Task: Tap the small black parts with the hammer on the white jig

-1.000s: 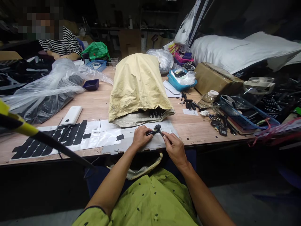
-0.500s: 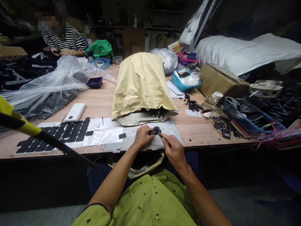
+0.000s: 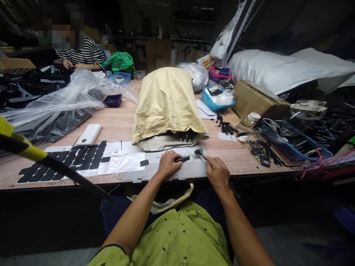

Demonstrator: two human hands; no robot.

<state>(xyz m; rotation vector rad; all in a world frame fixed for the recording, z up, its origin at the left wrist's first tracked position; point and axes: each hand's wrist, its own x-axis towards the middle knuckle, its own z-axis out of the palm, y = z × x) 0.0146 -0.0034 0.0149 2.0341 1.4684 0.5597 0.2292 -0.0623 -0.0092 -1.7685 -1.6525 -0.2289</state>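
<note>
My left hand [image 3: 169, 164] is closed on a slim black part [image 3: 182, 159], holding it low over a grey sheet [image 3: 152, 168] at the table's front edge. In my right hand [image 3: 217, 171] is a small hammer [image 3: 199, 152] with a rounded black head and a thin metal shaft. The hammer head is apart from the black part, to its right. Just beyond both hands lies a yellow woven sack [image 3: 166, 107], its mouth facing me, with several black pieces [image 3: 186, 136] showing inside.
On the left are a white power bank [image 3: 89, 135], a sheet of black stickers [image 3: 94, 157] and clear plastic [image 3: 83, 87]. Loose black parts [image 3: 227, 127], keys [image 3: 256, 149] and a blue basket [image 3: 294, 144] lie right. A co-worker [image 3: 93, 51] sits at the far left.
My right hand has moved right with the hammer, taking its head off the black part. My left hand stays about where it was, and the black part now shows more fully.
</note>
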